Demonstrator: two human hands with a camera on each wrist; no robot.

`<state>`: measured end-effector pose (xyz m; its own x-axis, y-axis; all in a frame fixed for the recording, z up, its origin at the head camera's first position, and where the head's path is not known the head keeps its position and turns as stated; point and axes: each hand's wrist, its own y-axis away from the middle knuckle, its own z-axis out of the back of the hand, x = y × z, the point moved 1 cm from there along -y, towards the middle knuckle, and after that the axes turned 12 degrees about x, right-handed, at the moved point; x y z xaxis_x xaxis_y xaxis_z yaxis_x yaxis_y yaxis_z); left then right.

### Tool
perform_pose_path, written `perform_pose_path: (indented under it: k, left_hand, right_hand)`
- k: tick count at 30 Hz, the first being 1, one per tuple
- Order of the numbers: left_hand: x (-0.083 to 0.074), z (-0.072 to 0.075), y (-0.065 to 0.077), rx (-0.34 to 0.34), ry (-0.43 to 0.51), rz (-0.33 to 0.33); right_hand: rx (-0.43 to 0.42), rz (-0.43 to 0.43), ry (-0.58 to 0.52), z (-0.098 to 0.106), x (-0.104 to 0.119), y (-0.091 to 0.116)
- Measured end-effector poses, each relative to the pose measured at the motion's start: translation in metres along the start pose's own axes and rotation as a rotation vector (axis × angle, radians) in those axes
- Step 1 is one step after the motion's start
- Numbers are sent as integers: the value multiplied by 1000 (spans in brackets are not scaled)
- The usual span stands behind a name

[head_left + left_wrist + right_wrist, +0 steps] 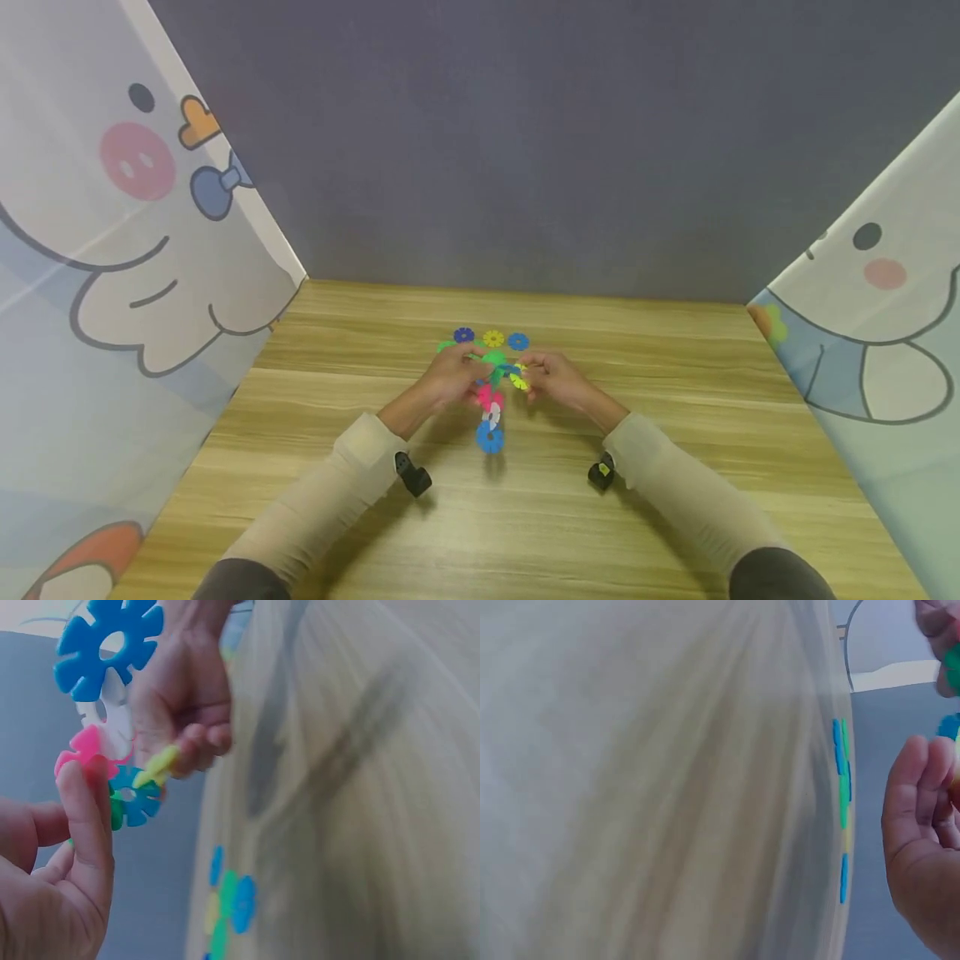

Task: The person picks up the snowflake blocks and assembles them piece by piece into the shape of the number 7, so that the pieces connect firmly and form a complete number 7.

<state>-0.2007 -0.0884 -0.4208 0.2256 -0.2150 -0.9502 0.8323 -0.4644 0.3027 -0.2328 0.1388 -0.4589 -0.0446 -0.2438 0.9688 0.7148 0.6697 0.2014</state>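
In the head view my left hand point(448, 375) grips a chain of interlocking notched plastic discs, raised above the table. It includes a green disc point(493, 358), a pink disc point(88, 742), a white disc point(118, 724) and, at the end closest to me, a large-looking blue disc point(81, 671). Another blue disc point(137, 814) juts out toward my right hand point(555, 377). That hand pinches a yellow disc point(159, 766), whose edge meets this blue disc. In the right wrist view, the yellow disc is mostly hidden by my fingers point(907, 769).
Behind the hands, several loose discs lie on the wooden table point(675, 500), among them a dark blue disc point(457, 336), a yellow disc point(487, 338) and a blue disc point(512, 342). A grey wall point(525, 150) borders the table's far edge, with cartoon-printed panels at both sides.
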Motion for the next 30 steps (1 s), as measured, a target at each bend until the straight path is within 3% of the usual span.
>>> perform_pose_path:
  k: [4, 10, 21, 25, 30]
  left_hand:
    - [-6, 3, 6, 22, -49, 8]
    - [2, 11, 8, 33, 4, 45]
    - [4, 11, 2, 31, -84, 12]
    - [5, 10, 0, 22, -208, -37]
    - [2, 5, -4, -3, -487, -127]
  right_hand:
    - [1, 7, 5, 1, 1, 2]
    - [10, -26, 27, 8, 16, 1]
    - [-5, -52, 29, 9, 20, 1]
    - [5, -47, 36, 7, 19, 2]
    - [15, -39, 53, 5, 17, 1]
